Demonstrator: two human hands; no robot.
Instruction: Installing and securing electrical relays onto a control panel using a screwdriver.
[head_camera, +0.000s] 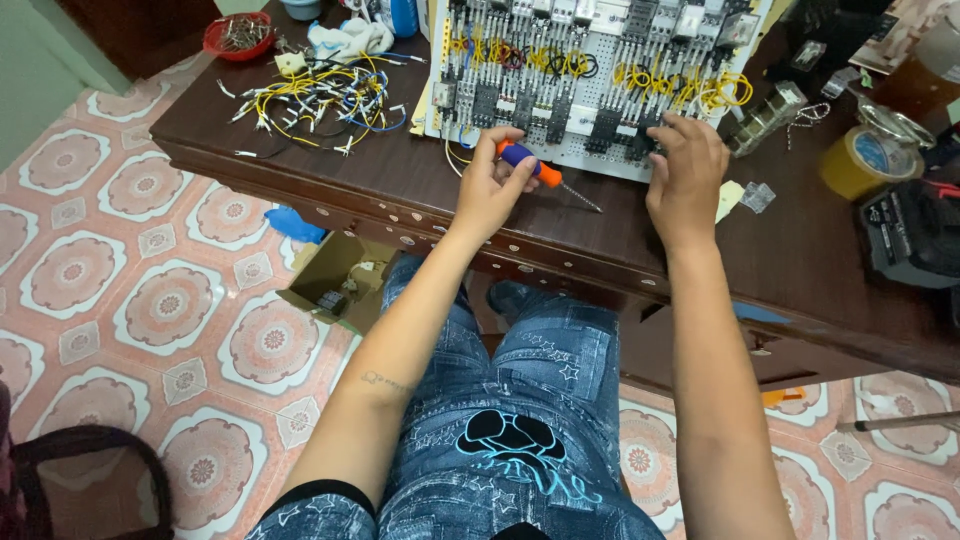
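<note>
My left hand (493, 183) grips a screwdriver (545, 175) with an orange and purple handle, its metal shaft pointing right over the dark wooden table (400, 180). My right hand (686, 168) rests palm down on the near edge of a white perforated wiring panel (590, 70). The panel carries rows of black relays and terminal blocks linked by yellow wires. The fingertips of my right hand touch the black components at the panel's lower right.
A pile of loose yellow and blue wires (320, 100) lies left of the panel, with a red bowl of small metal parts (238, 35) behind it. A yellow tape roll (862, 160) and a black tool (915, 225) sit at the right. An open cardboard box (335, 285) stands on the tiled floor.
</note>
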